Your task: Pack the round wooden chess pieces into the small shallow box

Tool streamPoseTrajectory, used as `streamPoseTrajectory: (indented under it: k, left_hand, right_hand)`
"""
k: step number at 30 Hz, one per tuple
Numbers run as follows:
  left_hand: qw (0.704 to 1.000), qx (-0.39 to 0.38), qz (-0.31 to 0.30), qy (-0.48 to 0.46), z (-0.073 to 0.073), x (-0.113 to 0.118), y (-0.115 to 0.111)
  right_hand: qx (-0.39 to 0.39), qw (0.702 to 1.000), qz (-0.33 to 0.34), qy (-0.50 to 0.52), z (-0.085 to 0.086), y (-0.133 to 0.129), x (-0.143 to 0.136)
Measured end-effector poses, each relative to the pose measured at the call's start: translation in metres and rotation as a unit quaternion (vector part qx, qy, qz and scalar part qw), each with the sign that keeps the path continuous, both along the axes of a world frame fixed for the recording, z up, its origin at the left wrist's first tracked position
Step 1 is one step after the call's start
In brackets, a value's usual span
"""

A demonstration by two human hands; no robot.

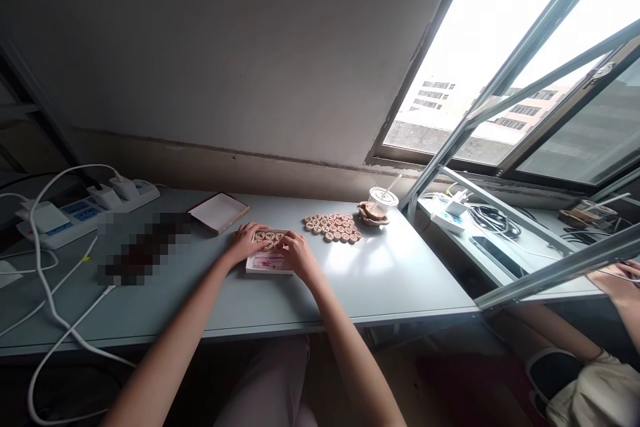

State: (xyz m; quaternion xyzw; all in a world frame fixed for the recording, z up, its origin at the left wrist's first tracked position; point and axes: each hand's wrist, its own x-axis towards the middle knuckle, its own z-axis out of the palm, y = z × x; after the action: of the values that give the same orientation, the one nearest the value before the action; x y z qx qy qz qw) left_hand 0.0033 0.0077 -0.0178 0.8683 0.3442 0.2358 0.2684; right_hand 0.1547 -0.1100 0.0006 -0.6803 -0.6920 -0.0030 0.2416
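Note:
A shallow box [270, 271] with a pink-and-white interior lies on the desk before me. Round wooden xiangqi pieces [269, 236], marked with dark characters, fill its far part. My left hand [245, 241] curls over the box's left side, its thumb beside the pieces. From the right, my right hand [297, 251] reaches over the box with bent fingers closed at a xiangqi piece; its fingertips are partly hidden. To the right, more xiangqi pieces [331, 227] lie face up in packed rows. The box lid [219, 212] rests upside down behind my left hand.
A lidded plastic cup [383, 199] with a straw stands in a brown holder at the back right. Power strips [85, 213] and white cables [43, 273] occupy the left. Metal posts [450, 137] rise on the right; beyond them, another person's hand [620, 283] shows.

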Motion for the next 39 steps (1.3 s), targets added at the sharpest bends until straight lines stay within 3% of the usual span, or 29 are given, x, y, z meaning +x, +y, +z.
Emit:
streamPoseTrajectory:
  k: [4,8,10,14,17,23,28,39]
  left_hand:
    - [1.000,0.002,0.002,0.006,0.003,-0.001,-0.002]
    - [1.000,-0.002,0.013,0.011,0.003,-0.001,-0.002]
    - [1.000,-0.006,0.015,0.008,0.003,-0.001,-0.002]
    - [1.000,-0.008,0.008,-0.006,0.002,0.000,-0.002]
    - [1.000,-0.006,0.008,-0.004,0.001,0.000,-0.001]
    - [1.000,0.009,0.009,0.013,-0.003,-0.001,0.002]
    - [1.000,0.019,0.008,0.008,-0.004,-0.001,0.003]
    - [0.999,0.017,0.006,0.032,-0.003,0.000,0.003]
  right_hand:
    - [0.019,1.000,-0.016,-0.012,0.008,-0.006,0.011]
    - [0.040,0.980,-0.179,-0.076,0.011,-0.014,0.037]
    - [0.014,0.970,-0.217,-0.107,0.006,-0.020,0.051]
    - [0.008,0.972,-0.189,-0.140,-0.003,-0.032,0.063]
    - [0.015,0.978,-0.169,-0.120,0.000,-0.040,0.061]
    - [0.042,0.992,-0.115,-0.023,0.024,-0.039,0.032]
    - [0.009,0.994,-0.078,-0.073,0.028,-0.027,0.005]
    - [0.015,0.984,-0.115,-0.132,0.018,-0.024,-0.002]
